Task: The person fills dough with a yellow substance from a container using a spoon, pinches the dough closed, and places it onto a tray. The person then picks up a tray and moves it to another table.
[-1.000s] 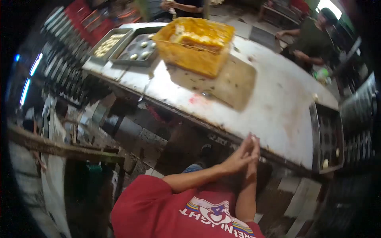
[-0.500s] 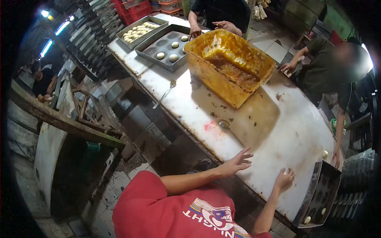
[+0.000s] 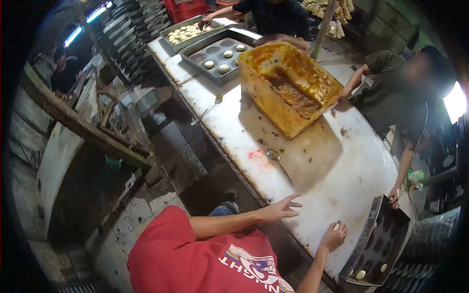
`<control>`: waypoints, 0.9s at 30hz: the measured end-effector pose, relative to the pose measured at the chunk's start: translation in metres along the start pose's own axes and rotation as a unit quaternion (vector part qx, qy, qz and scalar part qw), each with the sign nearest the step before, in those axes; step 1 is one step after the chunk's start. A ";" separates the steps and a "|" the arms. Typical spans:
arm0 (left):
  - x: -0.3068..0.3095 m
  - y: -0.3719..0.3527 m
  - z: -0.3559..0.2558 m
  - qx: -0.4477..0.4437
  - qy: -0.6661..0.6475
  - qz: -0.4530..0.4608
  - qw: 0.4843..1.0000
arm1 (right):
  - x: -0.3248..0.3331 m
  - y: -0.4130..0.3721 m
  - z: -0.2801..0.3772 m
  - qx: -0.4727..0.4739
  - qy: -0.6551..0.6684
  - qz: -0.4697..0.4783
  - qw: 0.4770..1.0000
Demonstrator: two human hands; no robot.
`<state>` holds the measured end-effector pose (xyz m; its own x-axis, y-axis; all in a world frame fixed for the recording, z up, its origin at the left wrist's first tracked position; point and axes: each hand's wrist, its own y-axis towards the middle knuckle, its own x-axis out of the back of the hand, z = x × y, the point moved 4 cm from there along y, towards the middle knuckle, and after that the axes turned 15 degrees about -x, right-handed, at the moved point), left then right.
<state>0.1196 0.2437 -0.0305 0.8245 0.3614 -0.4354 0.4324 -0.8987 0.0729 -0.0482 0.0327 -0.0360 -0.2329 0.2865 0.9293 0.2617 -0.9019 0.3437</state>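
My left hand [image 3: 280, 210] hovers at the near edge of the white table [image 3: 312, 195], fingers stretched out and holding nothing. Further right, my right hand [image 3: 334, 236] has its fingers curled round a small pale dough ball [image 3: 335, 226], partly hidden by them. A dark baking tray [image 3: 373, 244] lies just beyond that hand, with round dough balls [image 3: 360, 275] at its near end. Above my left hand, a long-handled metal spoon [image 3: 272, 154] lies on the tabletop.
A large yellow, grease-stained tub [image 3: 273, 105] stands mid-table. Behind it are a tray with several dough balls [image 3: 224, 68] and a fuller tray [image 3: 188, 34]. Another spoon [image 3: 207, 110] lies near the left edge. Two co-workers [image 3: 395, 88] stand across the table; one touches the dark tray's rim.
The view has shifted slightly. The dark tray now sits nearer my right hand, with a co-worker's hand at its rim. The far co-worker's hand has moved to the fuller tray.
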 end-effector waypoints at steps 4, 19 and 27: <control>0.027 -0.012 -0.016 -0.018 -0.015 -0.011 1.000 | 0.006 -0.003 0.023 -0.007 0.043 0.070 0.997; 0.297 -0.109 -0.141 -0.022 -0.137 0.182 0.974 | 0.012 -0.073 0.119 -0.253 0.275 0.519 0.769; 0.515 -0.209 -0.290 -0.153 -0.216 0.005 0.964 | 0.089 -0.098 0.505 -0.045 0.601 0.623 0.498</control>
<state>0.5593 0.6900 -0.0099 0.6289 0.1570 -0.7615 0.5679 -0.7617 0.3120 0.3780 0.3093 0.0815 -0.3489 -0.8663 -0.3575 0.8745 -0.1638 -0.4566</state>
